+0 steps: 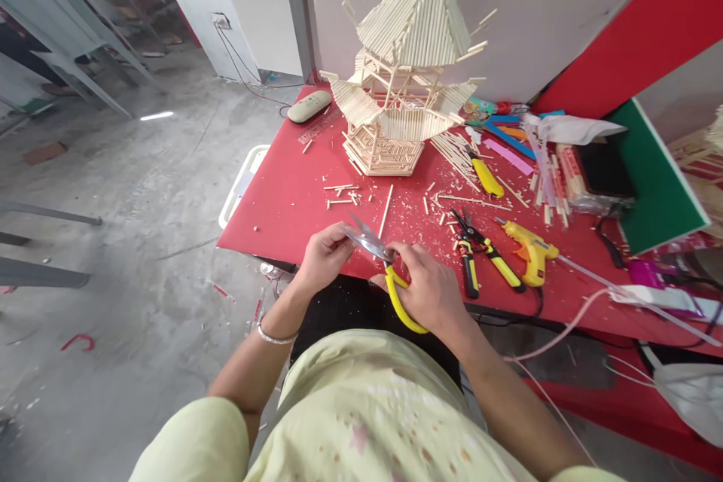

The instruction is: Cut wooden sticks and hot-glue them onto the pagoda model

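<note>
My right hand (432,282) holds a pair of yellow-handled scissors (400,307), their metal blades apart and pointing left over the table's front edge. My left hand (324,260) is closed in a pinch right by the blades; whatever lies between its fingers is hidden. A thin wooden stick (386,211) lies on the red table (271,203) just beyond the scissors. Behind it stands a pagoda model (401,124) built of pale sticks, with a pointed upper roof and a flared lower one. Short stick offcuts (342,199) lie in front of the model.
To the right lie black-and-yellow pliers (477,248), a yellow utility knife (486,175) and a yellow glue gun (528,250) with its cord. Loose sticks (457,158) spread beside the model. A pale case (309,106) sits at the back left. A green board (660,181) leans far right.
</note>
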`<state>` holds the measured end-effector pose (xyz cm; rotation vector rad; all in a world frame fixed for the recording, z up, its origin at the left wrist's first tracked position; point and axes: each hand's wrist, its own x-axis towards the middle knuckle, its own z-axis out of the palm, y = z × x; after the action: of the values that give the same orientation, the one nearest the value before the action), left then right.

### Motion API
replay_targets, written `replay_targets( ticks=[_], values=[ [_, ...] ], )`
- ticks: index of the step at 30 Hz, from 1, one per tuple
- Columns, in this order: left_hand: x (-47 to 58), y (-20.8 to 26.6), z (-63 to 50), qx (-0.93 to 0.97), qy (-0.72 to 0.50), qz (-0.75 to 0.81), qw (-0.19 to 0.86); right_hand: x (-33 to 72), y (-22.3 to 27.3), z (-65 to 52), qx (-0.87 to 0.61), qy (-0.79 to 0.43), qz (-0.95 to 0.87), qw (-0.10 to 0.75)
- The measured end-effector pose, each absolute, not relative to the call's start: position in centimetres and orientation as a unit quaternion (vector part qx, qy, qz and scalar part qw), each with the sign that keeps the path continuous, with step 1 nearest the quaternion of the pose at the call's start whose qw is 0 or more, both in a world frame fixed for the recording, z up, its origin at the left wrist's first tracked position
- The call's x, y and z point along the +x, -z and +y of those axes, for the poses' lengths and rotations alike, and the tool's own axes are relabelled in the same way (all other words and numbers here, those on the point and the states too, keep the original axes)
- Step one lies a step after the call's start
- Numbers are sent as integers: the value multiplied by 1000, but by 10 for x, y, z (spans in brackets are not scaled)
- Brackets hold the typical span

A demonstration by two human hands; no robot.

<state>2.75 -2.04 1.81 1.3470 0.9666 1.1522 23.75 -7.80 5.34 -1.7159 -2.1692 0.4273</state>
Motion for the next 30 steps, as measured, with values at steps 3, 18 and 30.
replay_targets(
  ticks=[3, 18, 30],
  values=[
    [25, -18, -21, 576, -474, 415, 521, 235, -54, -77, -608, -140, -765, 158],
    [21, -19, -21, 637, -457, 439, 439, 233, -50, -78, -603, -201, -756, 157],
    [10, -3, -14, 592, -461, 528, 397, 253, -41, -68, -683, -153, -694, 168]
  ],
)
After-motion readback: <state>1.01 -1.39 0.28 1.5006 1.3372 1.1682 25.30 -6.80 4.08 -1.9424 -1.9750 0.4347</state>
